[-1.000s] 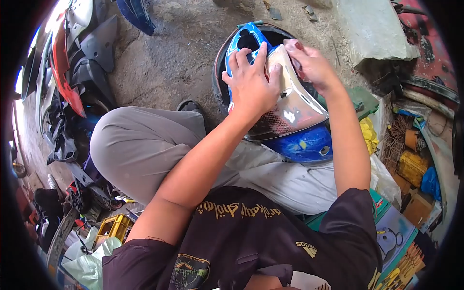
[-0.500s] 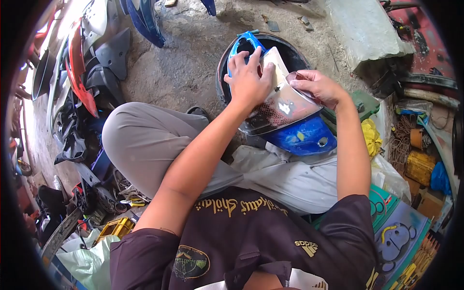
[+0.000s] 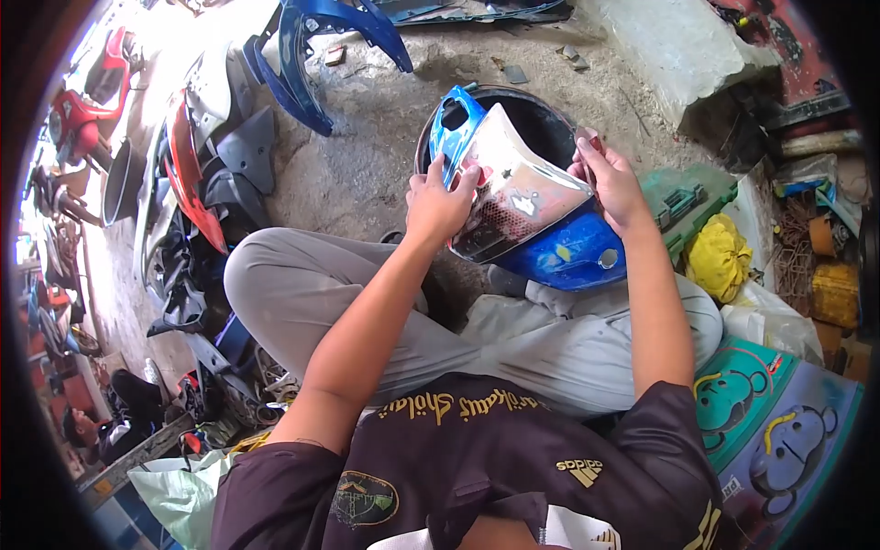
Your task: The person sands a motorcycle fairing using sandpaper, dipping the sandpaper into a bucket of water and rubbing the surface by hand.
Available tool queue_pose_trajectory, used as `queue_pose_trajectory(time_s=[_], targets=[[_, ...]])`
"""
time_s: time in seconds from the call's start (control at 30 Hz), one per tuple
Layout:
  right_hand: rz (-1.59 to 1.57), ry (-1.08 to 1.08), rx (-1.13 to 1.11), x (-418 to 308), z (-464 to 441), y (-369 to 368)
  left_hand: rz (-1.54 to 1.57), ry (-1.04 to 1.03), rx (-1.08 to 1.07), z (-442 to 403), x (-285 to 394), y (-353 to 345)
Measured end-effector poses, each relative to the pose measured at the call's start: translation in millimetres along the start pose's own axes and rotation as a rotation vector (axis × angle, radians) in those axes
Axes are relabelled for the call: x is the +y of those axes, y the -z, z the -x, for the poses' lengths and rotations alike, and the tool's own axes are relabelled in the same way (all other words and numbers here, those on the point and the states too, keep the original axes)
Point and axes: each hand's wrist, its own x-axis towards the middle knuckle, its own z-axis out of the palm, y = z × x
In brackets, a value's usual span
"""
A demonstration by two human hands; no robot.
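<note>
Your left forearm (image 3: 380, 307) slants inward; your right forearm (image 3: 653, 293) reaches nearly straight ahead. Your left hand (image 3: 438, 203) has its thumb parted from the fingers; your right hand (image 3: 612, 185) curls, thumb forward.

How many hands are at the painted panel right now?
2: the left hand at the panel's left edge, the right hand by its right edge, holding a reddish piece. No other hand shows there.
</note>
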Motion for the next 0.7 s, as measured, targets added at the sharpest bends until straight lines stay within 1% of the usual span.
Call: queue_pose_trajectory(time_s=[0.07,0.13,0.17,0.27,0.3,0.4,0.43,0.5,0.53,0.6,0.63,0.67,0.7], targets=[[0.088,0.077,0.014,-5,8,-10,0.07,-0.023,-0.024,-12,-10,-5],[0.071,0.102,-0.015,1,9,-14,0.194,-0.069,-0.069,-26,-18,-6],[0.066,0.116,-0.03,2,9,-15,0.209,-0.033,-0.091,-27,-17,-6],[0.043,0.141,-0.021,-10,25,-24,0.499,0.002,-0.155,-21,-15,-4],[-0.004,0.181,0.019,-9,28,-27,0.59,-0.021,-0.141,-15,-7,1],[-0.074,0.264,0.099,-16,33,-28,0.46,-0.248,-0.009,-20,15,22],[-0.146,0.274,0.118,-17,33,-27,0.47,-0.378,0.019,-24,29,35],[-0.28,0.296,0.142,-20,24,-27,0.381,-0.505,0.15,-20,62,62],[-0.298,0.303,0.173,-22,19,-29,0.307,-0.628,0.216,-43,60,72],[-0.338,0.319,0.237,-22,6,-35,0.334,-0.494,0.086,-4,108,115],[-0.422,0.319,0.247,-12,-8,-40,0.399,-0.572,0.054,-28,104,122],[-0.494,0.307,0.273,-5,-14,-48,0.436,-0.635,0.048,-12,120,134],[-0.569,0.295,0.298,-1,-19,-58,0.419,-0.699,0.062,-17,119,139]])
